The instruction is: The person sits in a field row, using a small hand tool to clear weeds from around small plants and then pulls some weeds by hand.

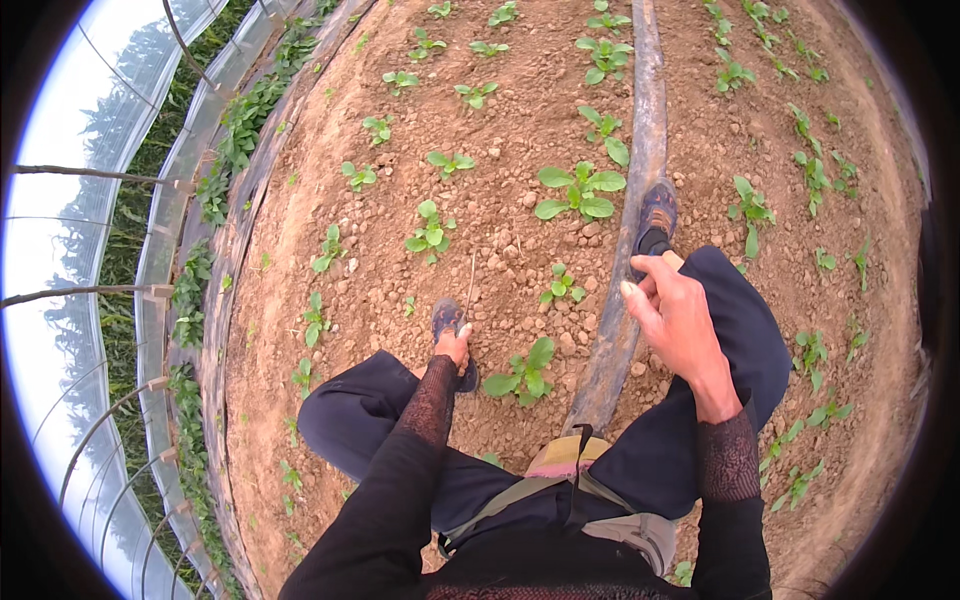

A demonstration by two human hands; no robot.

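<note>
My left hand (pixel 453 346) is closed around a thin stick (pixel 472 281) that points up and away over the soil, just above my left shoe (pixel 448 315). A leafy green seedling (pixel 523 373) grows to the right of that hand. My right hand (pixel 679 319) hovers in front of my right knee, its fingers half curled and the thumb apart from the index finger. Nothing shows in its grasp. Beyond its fingertips is my right shoe (pixel 658 210), beside a flat dark irrigation tube (pixel 649 112). A small seedling (pixel 562 285) stands left of the tube.
Rows of seedlings (pixel 431 232) spread over the cloddy brown soil (pixel 517 135), with more seedlings (pixel 814 180) right of the tube. Black ground sheeting (pixel 247 202) and bushy plants (pixel 251 112) line the left side, beside the greenhouse's clear plastic wall (pixel 154 255). A stool-like seat (pixel 566 455) is under me.
</note>
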